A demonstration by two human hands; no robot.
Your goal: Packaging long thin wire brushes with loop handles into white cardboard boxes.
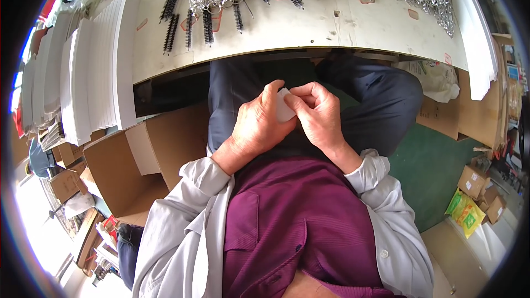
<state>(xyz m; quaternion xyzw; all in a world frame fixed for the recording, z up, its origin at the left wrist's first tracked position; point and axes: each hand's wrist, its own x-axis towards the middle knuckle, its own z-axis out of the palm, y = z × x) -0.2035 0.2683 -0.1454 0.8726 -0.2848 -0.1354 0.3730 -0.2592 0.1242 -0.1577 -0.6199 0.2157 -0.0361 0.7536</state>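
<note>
My left hand point(258, 122) and my right hand point(319, 117) meet in front of my chest, above my lap and short of the table edge. Between them is a small white piece point(284, 106), perhaps paper or thin card; my fingers cover much of it. The left hand is wrapped round it from the left, thumb raised along its side. From the right, my right thumb and fingertips pinch its edge. Beyond the hands, wire-handled brushes with black bristles point(207, 26) lie on the pale table point(309, 32), their looped ends heaped together.
Long white flat boxes point(105, 60) stand in a row at the left, with more white pieces point(479, 38) at the table's right end. An open cardboard box point(127, 157) sits below left. On the right are small cartons point(473, 181) and a yellow-green bag point(465, 212).
</note>
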